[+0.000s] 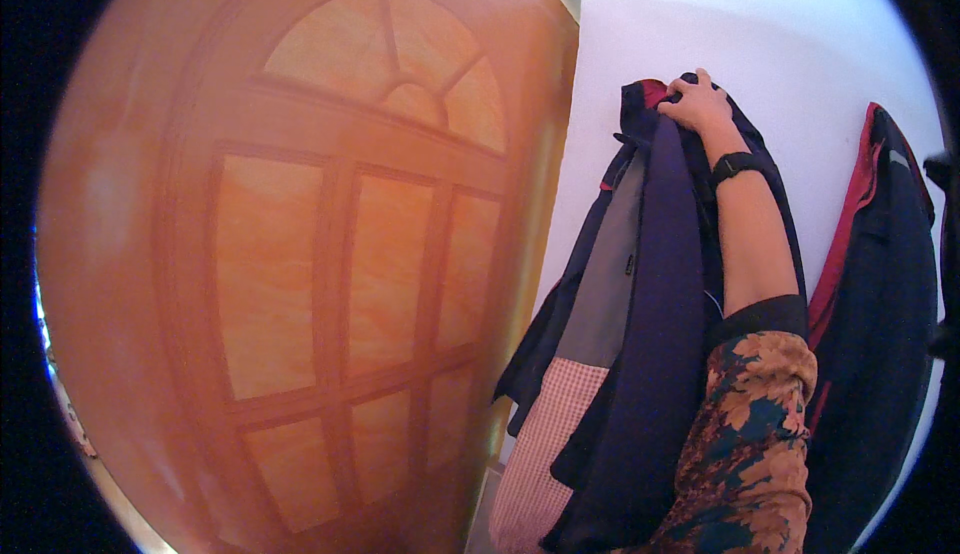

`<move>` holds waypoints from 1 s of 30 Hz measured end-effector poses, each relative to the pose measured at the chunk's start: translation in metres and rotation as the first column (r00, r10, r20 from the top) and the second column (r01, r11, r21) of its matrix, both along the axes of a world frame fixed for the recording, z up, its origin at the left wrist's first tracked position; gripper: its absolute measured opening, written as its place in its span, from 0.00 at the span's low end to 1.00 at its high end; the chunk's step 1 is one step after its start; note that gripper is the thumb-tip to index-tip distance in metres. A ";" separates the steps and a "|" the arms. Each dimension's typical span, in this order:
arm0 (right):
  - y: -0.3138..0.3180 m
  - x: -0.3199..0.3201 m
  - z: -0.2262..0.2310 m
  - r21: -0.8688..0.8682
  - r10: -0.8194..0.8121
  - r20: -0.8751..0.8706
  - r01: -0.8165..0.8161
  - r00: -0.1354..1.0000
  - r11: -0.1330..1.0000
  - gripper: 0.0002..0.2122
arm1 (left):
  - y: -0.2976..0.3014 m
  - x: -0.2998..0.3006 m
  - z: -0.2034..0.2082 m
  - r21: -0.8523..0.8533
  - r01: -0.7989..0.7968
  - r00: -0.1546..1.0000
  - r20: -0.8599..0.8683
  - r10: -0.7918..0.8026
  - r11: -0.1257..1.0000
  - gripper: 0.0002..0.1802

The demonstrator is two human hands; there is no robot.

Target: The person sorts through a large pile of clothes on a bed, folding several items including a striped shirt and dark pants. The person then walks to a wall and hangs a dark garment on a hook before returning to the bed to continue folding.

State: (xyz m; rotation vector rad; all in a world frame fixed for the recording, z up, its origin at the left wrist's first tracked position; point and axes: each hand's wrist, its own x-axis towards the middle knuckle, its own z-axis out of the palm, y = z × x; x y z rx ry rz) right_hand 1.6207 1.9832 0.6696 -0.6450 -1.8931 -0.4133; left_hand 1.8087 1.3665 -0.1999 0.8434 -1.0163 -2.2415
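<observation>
At 2 o'clock, head view: R hand [698, 106], fingers curled nearly closed, grips dark jacket [665, 274] by its collar, prob. b/c the weight hangs there; jacket's at 3 o'clock vs. white wall [790, 34]. L hand unseen, can't tell.

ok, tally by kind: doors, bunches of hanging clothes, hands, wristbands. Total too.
Doors: 1, the orange-brown door
Bunches of hanging clothes: 2, the middle bunch and the far-right bunch
Hands: 1, the right hand
Wristbands: 1, the black wristband
Total: 5
</observation>
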 end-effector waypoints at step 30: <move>-0.003 0.034 -0.063 -0.013 0.096 -0.185 -0.101 0.978 0.995 0.32 | 0.044 0.038 0.127 -0.035 0.167 0.982 -0.083 -0.170 0.985 0.06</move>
